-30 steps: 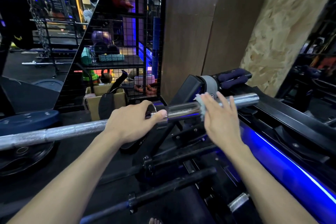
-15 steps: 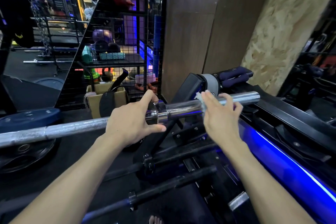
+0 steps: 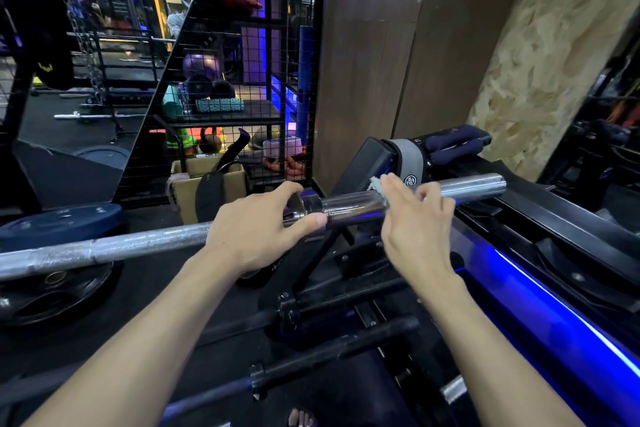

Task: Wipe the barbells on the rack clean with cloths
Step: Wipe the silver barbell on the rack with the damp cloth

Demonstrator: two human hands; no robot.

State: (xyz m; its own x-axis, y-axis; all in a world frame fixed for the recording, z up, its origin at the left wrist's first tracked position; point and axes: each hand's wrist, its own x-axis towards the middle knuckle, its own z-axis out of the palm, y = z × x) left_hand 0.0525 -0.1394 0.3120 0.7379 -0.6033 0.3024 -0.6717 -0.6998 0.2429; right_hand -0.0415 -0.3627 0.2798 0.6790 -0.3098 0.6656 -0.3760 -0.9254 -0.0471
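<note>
A silver barbell (image 3: 114, 248) runs from the left edge to a shiny sleeve ending at the right (image 3: 478, 184). My left hand (image 3: 256, 227) grips the bar at the collar, thumb under it and forefinger over it. My right hand (image 3: 417, 218) holds a small pale cloth (image 3: 376, 184) against the sleeve, fingers curled over the top. Most of the cloth is hidden under the palm. Two dark barbells (image 3: 332, 360) lie lower on the black rack (image 3: 325, 253).
Black weight plates (image 3: 59, 218) lie at the left. Behind stand a wire-mesh cage (image 3: 242, 80) of gear and a cardboard box (image 3: 211, 191). A blue-lit black frame (image 3: 540, 291) runs along the right. A wood-panelled wall (image 3: 363, 62) rises behind the rack.
My right hand with the cloth has slid a little leftward along the sleeve and its fingers curled over it. My left forefinger has lifted over the collar. The camera view rose slightly.
</note>
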